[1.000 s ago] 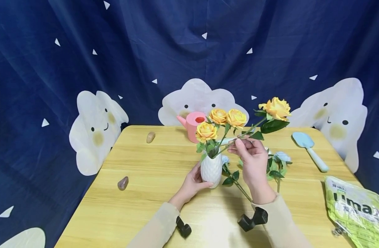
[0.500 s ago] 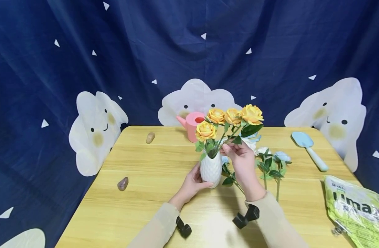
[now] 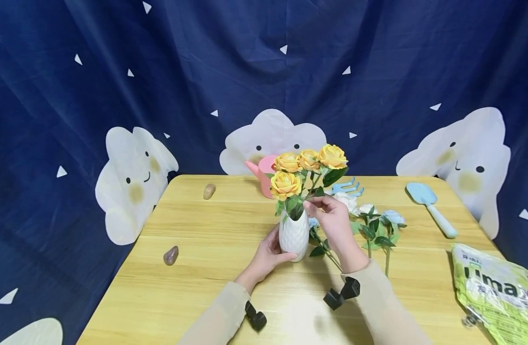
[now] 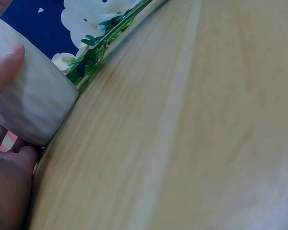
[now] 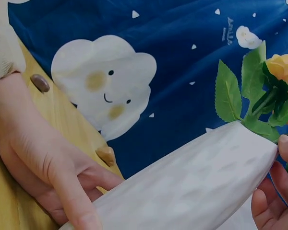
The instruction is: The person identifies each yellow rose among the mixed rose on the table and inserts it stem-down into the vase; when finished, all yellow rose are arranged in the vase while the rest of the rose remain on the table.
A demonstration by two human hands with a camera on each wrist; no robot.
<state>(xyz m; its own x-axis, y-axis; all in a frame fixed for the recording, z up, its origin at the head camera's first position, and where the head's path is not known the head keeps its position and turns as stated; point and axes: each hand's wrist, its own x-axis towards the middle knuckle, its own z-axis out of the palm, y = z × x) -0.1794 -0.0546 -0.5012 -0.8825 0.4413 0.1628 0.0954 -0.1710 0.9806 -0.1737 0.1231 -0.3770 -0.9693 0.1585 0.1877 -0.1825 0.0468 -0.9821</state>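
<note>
A white textured vase (image 3: pixel 294 239) stands upright on the wooden table, holding several yellow roses (image 3: pixel 285 185). My left hand (image 3: pixel 267 258) grips it low down, with the thumb across the front; the left wrist view shows the vase's base (image 4: pixel 43 110) at the tabletop. At the right of the vase mouth, my right hand (image 3: pixel 334 225) pinches the stem of the rightmost yellow rose (image 3: pixel 333 156), its fingertips right at the rim. Green leaves (image 5: pixel 229 93) spread over the rim in the right wrist view. The stem's lower end is hidden in the vase.
Blue and white roses (image 3: pixel 392 218) lie right of the vase. Behind are a pink watering can (image 3: pixel 267 184) and a blue hand rake (image 3: pixel 347 187). A blue trowel (image 3: pixel 432 208) and green bag (image 3: pixel 490 292) lie right; two stones (image 3: pixel 170 255) lie left.
My right hand has moved left and slightly down to the vase mouth, bringing the rightmost rose in beside the others. The blooms have shifted left; my left hand stays on the vase.
</note>
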